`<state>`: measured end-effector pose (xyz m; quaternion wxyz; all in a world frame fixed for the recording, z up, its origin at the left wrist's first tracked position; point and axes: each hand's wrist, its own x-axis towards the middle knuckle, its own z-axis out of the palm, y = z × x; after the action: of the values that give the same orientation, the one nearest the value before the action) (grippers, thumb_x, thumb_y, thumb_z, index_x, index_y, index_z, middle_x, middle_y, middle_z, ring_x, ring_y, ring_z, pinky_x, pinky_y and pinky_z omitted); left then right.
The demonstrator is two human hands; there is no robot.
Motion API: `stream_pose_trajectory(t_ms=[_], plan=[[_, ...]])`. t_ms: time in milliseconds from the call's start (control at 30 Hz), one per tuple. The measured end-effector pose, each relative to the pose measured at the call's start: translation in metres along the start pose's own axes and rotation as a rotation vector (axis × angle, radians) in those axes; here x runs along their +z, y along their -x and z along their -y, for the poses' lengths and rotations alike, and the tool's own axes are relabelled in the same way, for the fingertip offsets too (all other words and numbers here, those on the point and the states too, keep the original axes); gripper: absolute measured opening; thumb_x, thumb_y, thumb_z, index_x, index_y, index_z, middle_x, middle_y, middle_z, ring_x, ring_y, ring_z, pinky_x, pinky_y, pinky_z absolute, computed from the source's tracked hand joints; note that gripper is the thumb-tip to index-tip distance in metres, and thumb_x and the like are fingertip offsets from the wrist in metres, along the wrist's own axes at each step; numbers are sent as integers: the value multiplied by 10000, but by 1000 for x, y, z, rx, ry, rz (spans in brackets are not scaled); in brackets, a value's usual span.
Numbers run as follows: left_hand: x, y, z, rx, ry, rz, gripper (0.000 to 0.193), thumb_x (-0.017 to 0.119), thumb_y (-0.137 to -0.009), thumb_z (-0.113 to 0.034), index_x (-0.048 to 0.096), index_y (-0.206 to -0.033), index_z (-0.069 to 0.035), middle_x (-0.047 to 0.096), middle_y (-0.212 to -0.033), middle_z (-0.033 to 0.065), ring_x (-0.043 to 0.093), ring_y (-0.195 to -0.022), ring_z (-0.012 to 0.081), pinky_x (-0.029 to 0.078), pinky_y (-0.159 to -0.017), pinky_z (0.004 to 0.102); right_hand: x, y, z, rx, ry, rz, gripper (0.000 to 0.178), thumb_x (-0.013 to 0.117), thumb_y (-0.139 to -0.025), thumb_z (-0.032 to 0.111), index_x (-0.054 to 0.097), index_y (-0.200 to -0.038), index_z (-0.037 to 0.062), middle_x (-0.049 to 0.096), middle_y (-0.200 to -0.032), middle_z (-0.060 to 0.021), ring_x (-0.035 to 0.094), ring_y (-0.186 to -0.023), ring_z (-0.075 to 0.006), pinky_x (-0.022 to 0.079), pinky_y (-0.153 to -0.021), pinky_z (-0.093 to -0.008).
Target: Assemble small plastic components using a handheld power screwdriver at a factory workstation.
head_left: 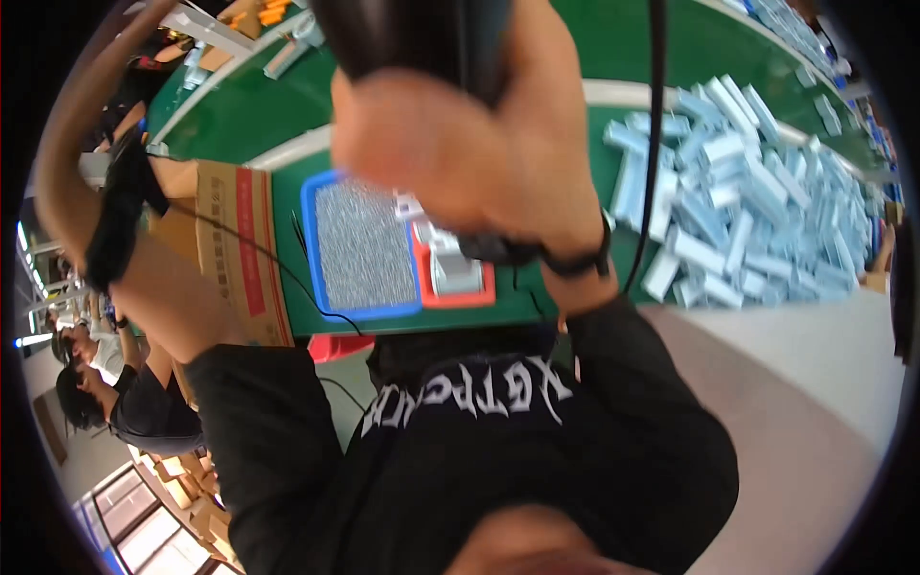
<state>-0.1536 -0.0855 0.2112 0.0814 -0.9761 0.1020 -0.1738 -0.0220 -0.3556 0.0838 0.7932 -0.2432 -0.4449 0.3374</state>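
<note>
Dark gadget is held up over the tabletop, clamped in the right hand. Long axis can't really be told, top's cut off. Left hand is farther off, grip can't be made out. Blue tray sits by the near edge.

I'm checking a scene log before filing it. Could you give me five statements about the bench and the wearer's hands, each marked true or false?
1. The right hand is up at a black object. True.
2. The pale blue pieces are stacked in neat rows. False: they lie in a loose heap.
3. A cardboard box is left of the blue tray. True.
4. The red tray is left of the blue tray. False: it is on the right.
5. The right wrist is bare. False: a dark band circles it.
</note>
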Motion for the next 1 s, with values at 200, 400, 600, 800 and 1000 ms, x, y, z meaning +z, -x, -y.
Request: stream_pose_trajectory(t_ms=[200, 400, 600, 800, 1000], plan=[[13, 98, -79, -814, 312, 12, 403, 617, -889, -162, 554, -1271, -52, 625, -1112, 89, 598, -1022, 172, 470, -867, 301, -3, 4, -18, -24, 152, -230, 640, 667, -866, 388, 403, -1288, -15, 574, -699, -76, 573, -536, -132, 464, -478, -245], [89, 121, -168, -586, 984, 146, 369, 640, -865, -129, 567, -1208, -11, 630, -1014, 106, 613, -929, 255, 479, -845, 346, -3, 14, -11, -186, -705, 111, 811, 644, -798, 570, 383, -1315, 2, 571, -744, -96, 560, -532, -163, 490, -509, -269], [182, 130, -231, -479, 816, -35, 398, 738, -771, -207, 603, -1106, -41, 597, -1046, 94, 551, -988, 314, 469, -859, 407, -12, 41, 27, -219, 47, 48, 882, 798, -595, 599, 517, -1226, 51, 542, -847, -43, 537, -635, -128, 394, -564, -261], [234, 131, -258, -469, 961, -170, 430, 786, -699, -203, 624, -1082, -94, 578, -1072, 72, 536, -997, 279, 465, -857, 378, 14, 66, 43, -134, 212, 206, 736, 766, -633, 642, 582, -1041, 57, 551, -870, -5, 544, -628, -115, 435, -569, -253], [243, 129, -266, -556, 996, -295, 389, 788, -684, -156, 634, -1038, -113, 592, -1039, 57, 532, -969, 266, 462, -829, 366, 39, 71, 21, -232, 465, 272, 775, 782, -621, 647, 575, -1144, 115, 581, -790, 31, 562, -549, -62, 465, -516, -187]])
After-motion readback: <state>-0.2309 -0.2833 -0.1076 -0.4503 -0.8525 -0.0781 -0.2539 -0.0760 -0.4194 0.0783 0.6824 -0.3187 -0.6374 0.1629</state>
